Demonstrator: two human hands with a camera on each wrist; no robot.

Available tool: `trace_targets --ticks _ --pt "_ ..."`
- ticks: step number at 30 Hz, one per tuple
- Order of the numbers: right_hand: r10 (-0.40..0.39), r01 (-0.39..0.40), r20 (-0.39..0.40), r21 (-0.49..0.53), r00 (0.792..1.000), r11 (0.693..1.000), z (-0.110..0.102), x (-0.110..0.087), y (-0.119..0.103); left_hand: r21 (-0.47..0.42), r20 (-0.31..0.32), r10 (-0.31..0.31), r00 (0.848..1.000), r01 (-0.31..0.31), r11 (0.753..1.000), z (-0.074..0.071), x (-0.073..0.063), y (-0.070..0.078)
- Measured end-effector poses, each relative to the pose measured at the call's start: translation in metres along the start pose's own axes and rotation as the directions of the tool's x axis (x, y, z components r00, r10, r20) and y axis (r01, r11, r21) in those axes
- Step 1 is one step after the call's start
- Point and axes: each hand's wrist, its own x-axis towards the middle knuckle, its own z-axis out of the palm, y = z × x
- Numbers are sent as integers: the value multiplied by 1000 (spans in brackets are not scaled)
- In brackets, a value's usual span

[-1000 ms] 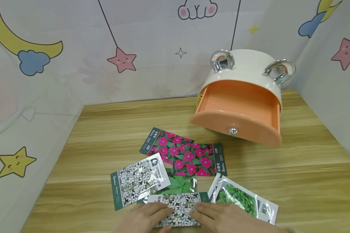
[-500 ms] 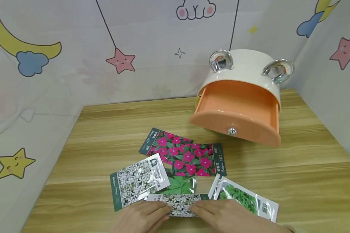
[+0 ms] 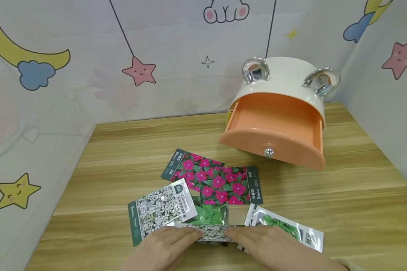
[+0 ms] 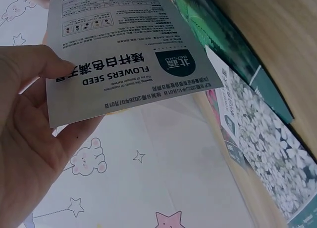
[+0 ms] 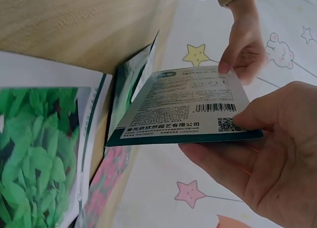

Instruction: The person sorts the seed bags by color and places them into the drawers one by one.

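Between the left hand (image 3: 164, 244) and the right hand (image 3: 273, 244), a white-flower seed packet (image 3: 213, 233) is held tilted by its two ends. Each of the hands pinches its end with little gap, thumb on the printed back, fingers on the flower side. Just beyond lies a fern packet (image 3: 210, 214); overlapping it, beside the left hand, is a second white-flower packet (image 3: 162, 209). Farther from the hands, a pink-flower packet (image 3: 224, 185) overlaps another pink one (image 3: 190, 163). A green-leaf packet (image 3: 296, 229) is partly hidden behind the right hand. These lie on a wood-grain tabletop (image 3: 115, 150). Well beyond the right hand stands a white box (image 3: 288, 75) with silver ears (image 3: 320, 82), its orange drawer (image 3: 274, 146) pulled out. Behind rises a cartoon-printed backdrop (image 3: 176, 49).
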Motion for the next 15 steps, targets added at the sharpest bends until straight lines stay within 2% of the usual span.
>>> trace_targets --ticks 5,8,11,15 --pt "39 -39 -16 -11 999 999 -10 -2 -1 -18 -55 13 998 -14 1000 -4 6 0" --pt "45 -46 -53 -21 998 999 -16 -2 -1 -43 -60 -19 998 16 999 -7 10 2" --pt "32 -36 -108 -40 994 999 -21 -3 -2 -62 -71 -38 997 33 997 -11 13 3" --pt "0 -9 -190 -48 982 999 -29 -5 -1 -69 -126 -7 992 -2 998 -15 19 3"
